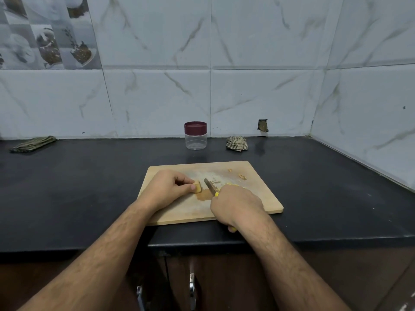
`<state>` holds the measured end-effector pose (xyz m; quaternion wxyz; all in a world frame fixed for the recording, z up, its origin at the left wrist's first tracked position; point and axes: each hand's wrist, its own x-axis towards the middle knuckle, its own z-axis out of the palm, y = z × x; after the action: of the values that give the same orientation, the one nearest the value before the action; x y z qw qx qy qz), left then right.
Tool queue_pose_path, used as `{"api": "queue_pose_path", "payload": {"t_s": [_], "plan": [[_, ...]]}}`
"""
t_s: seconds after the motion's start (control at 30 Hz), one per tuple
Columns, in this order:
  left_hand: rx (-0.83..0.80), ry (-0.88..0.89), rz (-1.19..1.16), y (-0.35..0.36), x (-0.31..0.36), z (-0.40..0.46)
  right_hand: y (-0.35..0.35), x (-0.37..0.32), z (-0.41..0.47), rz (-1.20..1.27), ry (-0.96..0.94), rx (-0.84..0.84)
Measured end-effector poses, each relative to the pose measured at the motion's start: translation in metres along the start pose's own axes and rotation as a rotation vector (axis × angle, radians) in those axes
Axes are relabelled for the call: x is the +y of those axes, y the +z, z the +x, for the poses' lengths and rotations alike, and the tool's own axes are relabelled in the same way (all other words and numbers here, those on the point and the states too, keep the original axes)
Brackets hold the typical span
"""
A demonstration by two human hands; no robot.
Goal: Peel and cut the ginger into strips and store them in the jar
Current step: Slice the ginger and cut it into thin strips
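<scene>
Right hand [235,206], nearest, grips a yellow-handled knife [210,187]; left hand [167,187] pinches the ginger piece [197,187] mid cutting board [265,194]. Cutting seems underway; next, slice strips. Lidded jar [195,135] waits at twelve o'clock.

I see: black table [89,187]; tan board [258,198]; clear jar [195,141], maroon lid [195,127]; yellow-handled knife [211,188]; pale yellow ginger [197,187]; striped cloths [237,143]; white veined tiles [258,86].
</scene>
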<state>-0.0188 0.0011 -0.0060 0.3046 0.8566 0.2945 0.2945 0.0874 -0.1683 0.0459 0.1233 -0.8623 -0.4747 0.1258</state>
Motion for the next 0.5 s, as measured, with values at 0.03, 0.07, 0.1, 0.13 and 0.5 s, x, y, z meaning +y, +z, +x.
{"api": "queue_pose_path", "payload": {"t_s": [0.03,0.07,0.1,0.13,0.5], "plan": [[0.01,0.008,0.0,0.0,0.0,0.0,0.0,-0.001,0.001,0.001,0.004,0.004],[0.018,0.017,0.005,0.001,0.001,0.001,0.0,-0.001,0.002,0.002,0.005,0.008],[0.024,0.021,0.012,0.001,0.0,0.001,0.0,-0.002,0.003,0.003,0.003,0.011],[0.027,0.022,0.021,0.002,0.001,0.0,0.0,-0.003,0.003,0.004,-0.002,0.013],[0.058,0.061,0.185,0.005,0.0,-0.001,-0.009,-0.014,0.012,-0.036,-0.018,0.007]]}}
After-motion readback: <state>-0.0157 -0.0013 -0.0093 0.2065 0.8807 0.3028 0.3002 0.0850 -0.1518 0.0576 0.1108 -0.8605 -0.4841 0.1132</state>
